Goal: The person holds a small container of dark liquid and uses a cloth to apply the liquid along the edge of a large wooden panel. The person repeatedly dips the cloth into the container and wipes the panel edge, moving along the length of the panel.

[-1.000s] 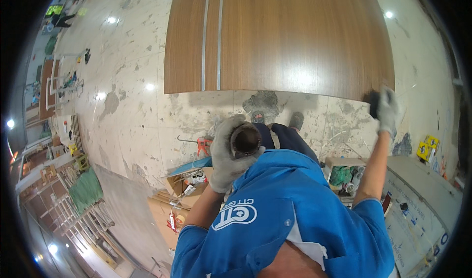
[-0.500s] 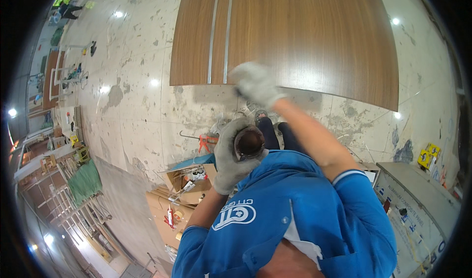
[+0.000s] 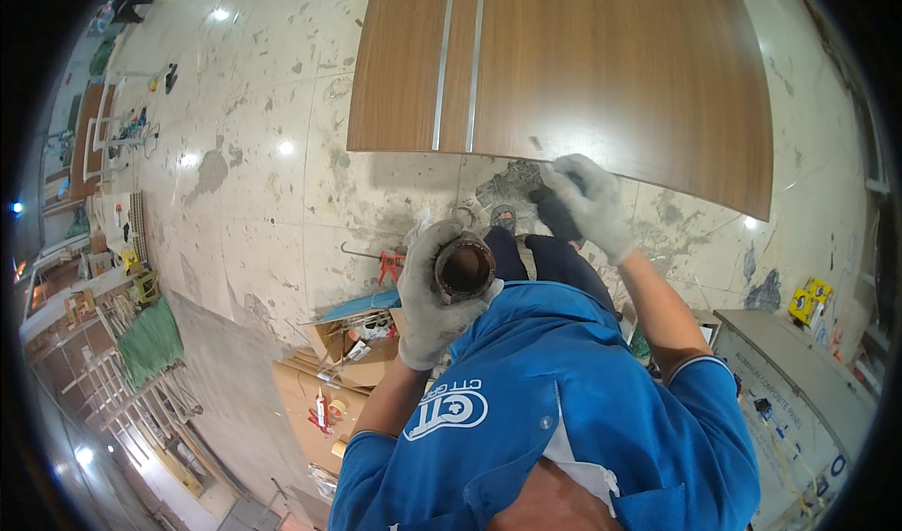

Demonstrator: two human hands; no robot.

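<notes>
While the round open container (image 3: 465, 268) is showing its brown inside in front of the blue shirt (image 3: 564, 371), the left hand (image 3: 427, 291) is holding it, gloved fingers and thumb curving around its side. Near the close edge of the wood-grain panel (image 3: 611, 70), the right hand (image 3: 594, 210) is gripping a dark object (image 3: 554, 213), fingers bent over it. An orange caulking gun (image 3: 390, 266) is lying left of the container.

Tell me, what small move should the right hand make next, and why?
Perhaps bring the dark thing to the brown panel: the right hand holding it appears beside the near edge, while the left hand grips a round container.
</notes>
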